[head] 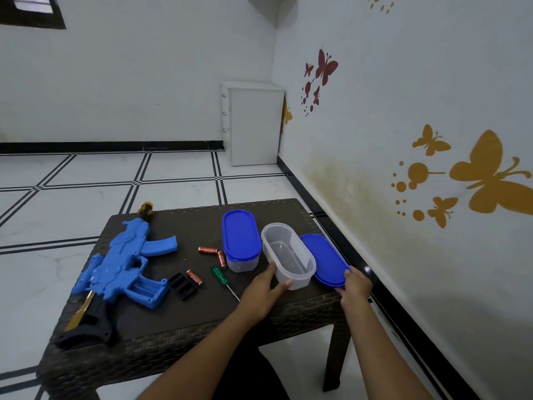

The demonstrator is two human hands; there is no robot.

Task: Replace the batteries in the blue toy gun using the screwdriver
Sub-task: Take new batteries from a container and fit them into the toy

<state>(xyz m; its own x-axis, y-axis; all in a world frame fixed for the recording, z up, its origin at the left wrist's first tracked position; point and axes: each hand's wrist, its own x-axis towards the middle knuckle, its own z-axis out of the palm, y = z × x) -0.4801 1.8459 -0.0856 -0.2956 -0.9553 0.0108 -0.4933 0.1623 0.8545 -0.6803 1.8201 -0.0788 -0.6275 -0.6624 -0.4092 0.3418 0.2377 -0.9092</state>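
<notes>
The blue toy gun (121, 267) lies on its side at the left of the dark table (202, 321), its battery compartment open. The black battery cover (182, 285) lies beside it. Three orange batteries are loose: one (194, 278) by the cover, two (207, 250) (221, 259) further back. A green-handled screwdriver (222, 279) lies in the middle. My left hand (264, 293) holds the near end of an open clear container (288, 255). My right hand (356, 287) holds the near end of its blue lid (324, 259), which lies at the table's right edge.
A second clear container with a blue lid on (240, 241) stands behind the batteries. The wall runs close along the table's right side. A white cabinet (253, 125) stands in the far corner on the tiled floor.
</notes>
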